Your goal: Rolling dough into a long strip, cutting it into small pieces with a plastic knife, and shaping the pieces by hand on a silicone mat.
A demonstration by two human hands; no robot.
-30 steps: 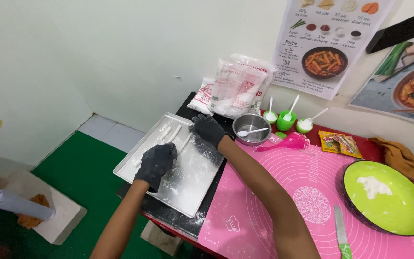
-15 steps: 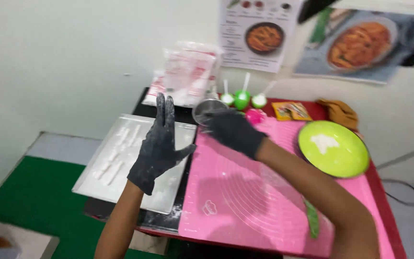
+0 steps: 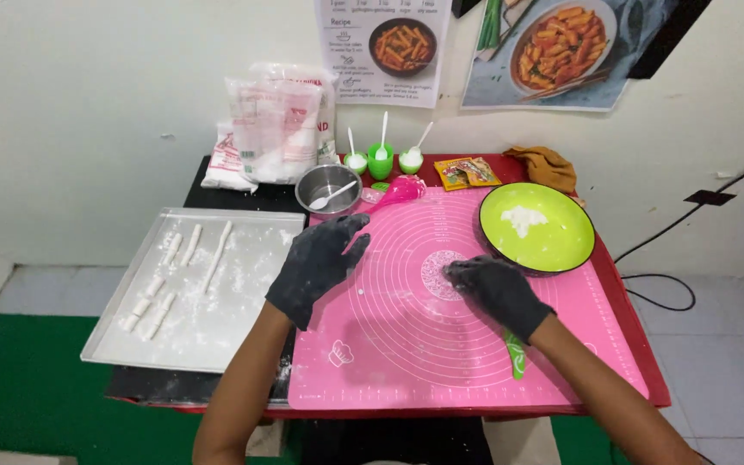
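The right hand [image 3: 497, 291], in a floured black glove, rests palm-down on the pink mat [image 3: 467, 344], fingertips at the floured patch [image 3: 437, 274] in the mat's centre rings. Its fingers are curled and held close together; whether they pinch any flour cannot be told. The left hand [image 3: 316, 263] hovers over the mat's left edge, fingers loosely spread, holding nothing.

The work in hand appears to be dusting the mat. To do it well, sweep the flour outward from the centre in light, even passes, keeping the palm flat so no bare patches remain. More flour sits in the green plate [image 3: 537, 228], just beside the right hand. Keep the green knife [image 3: 516, 355], which lies under the right wrist, out of the sweep.

The cut dough sticks [image 3: 165, 280] lie on the floured metal tray [image 3: 191, 297], left of the mat.

Compared with half a second ago, the left hand has dropped from its raised, upright position over the tray, and the right hand has moved from the metal bowl [image 3: 327, 187] to the mat's centre.
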